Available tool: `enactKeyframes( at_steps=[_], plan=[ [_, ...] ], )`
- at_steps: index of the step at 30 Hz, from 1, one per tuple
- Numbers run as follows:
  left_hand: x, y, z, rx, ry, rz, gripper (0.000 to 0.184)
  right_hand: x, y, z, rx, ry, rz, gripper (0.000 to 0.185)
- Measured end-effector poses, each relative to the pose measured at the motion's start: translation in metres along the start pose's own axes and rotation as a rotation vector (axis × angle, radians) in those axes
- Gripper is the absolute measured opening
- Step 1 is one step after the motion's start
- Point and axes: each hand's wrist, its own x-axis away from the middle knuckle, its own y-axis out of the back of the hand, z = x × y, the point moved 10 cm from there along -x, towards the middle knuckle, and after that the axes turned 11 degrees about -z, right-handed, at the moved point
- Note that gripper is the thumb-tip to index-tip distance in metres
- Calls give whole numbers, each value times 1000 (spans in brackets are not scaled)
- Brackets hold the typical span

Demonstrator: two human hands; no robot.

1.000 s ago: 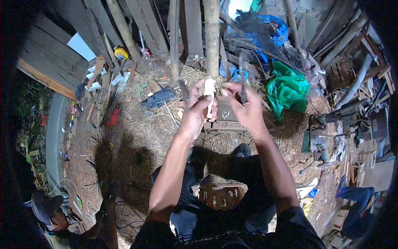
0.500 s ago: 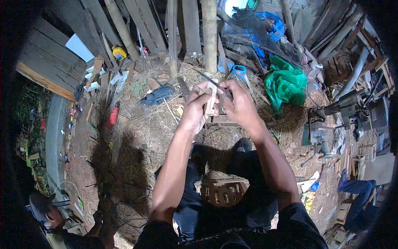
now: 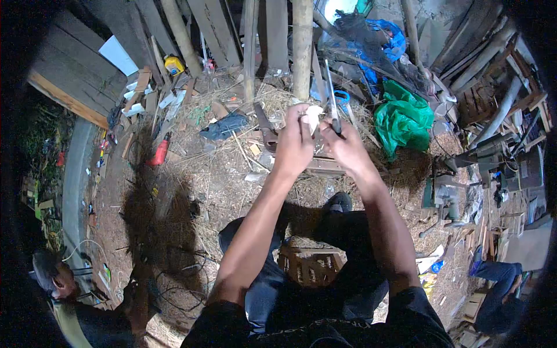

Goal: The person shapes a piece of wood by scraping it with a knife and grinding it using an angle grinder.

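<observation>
My left hand (image 3: 296,142) is closed round a small pale piece of wood (image 3: 314,118), held up in front of me at chest height. The piece sticks out past the thumb and fingertips, and its lower part is hidden. In my closed right hand (image 3: 346,144) is a long, thin metal tool (image 3: 332,93). It points up and away, with a dark part near my fingers; whether it is a knife or a file I cannot tell. The tool stands just right of the wood, apart from it.
Straw and shavings cover the ground. Ahead lie a dark cloth (image 3: 225,126), a blue-handled saw (image 3: 342,98) and a green plastic sheet (image 3: 403,119). A red bottle (image 3: 160,152) lies left. Another person (image 3: 75,296) is at lower left; a person's leg (image 3: 499,269) shows at right.
The metal tool has swung from pointing left across the wood to pointing upward, off it. My left hand has moved a little up and right and turned the wood.
</observation>
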Motion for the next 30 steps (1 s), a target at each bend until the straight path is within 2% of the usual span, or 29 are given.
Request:
enactKeyframes(
  at_steps=[3,4,7,8,11,12,15,16,19,20,23,27,30],
  plan=[
    [-1,-3,7,4,67,-18,24,-1,4,-8,-107,-139,42,13],
    [-5,1,12,-40,27,-71,24,-4,11,-8,-149,-134,-46,12],
    [-15,6,43,4,208,-117,22,-8,23,1,-119,-100,-54,15],
    [-17,4,50,176,254,-147,23,-16,34,6,45,95,-151,19],
    [-4,-17,68,697,723,13,23,-28,46,2,185,217,-230,25],
    [1,-22,66,781,845,0,19,-30,44,4,257,181,-208,27],
    [8,-40,62,1128,1002,104,14,-18,42,31,291,309,-257,25],
    [6,-41,57,1175,996,128,13,-22,44,30,389,387,-275,29],
    [7,-42,51,1260,1039,143,15,-18,43,27,336,302,-244,31],
    [4,-41,44,1313,996,177,16,-14,42,33,242,393,-238,35],
    [5,-37,44,1352,1018,157,18,-6,39,38,110,346,-212,30],
    [8,-36,32,1512,1052,279,19,2,34,48,195,417,-154,32],
    [13,-31,26,1430,1055,319,17,8,32,41,206,331,-127,38]
  ],
)
